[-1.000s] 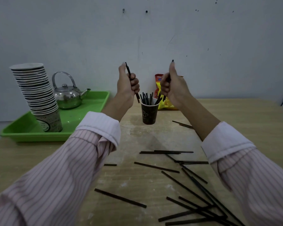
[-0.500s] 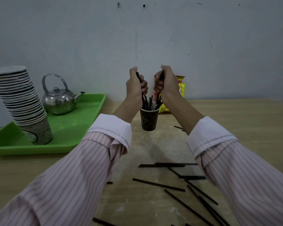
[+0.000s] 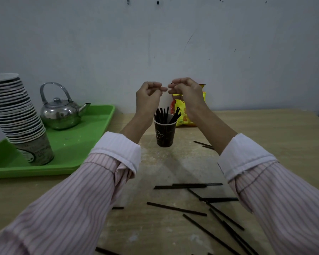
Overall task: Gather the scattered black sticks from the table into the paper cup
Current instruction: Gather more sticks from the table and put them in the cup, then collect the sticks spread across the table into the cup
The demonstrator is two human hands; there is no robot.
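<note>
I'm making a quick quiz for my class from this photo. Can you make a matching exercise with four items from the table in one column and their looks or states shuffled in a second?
Column 1
1 kettle
2 paper cup
3 snack bag
4 loose sticks

Column 2
A yellow and orange
B shiny silver metal
C dark with a pale print, standing
D black, lying flat

Pairs: 1-B, 2-C, 3-A, 4-D

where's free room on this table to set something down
Free: the table at far right, past the snack bag; the green tray between kettle and cup stack; the strip before the paper cup. Crowded: near right, strewn with black sticks.
</note>
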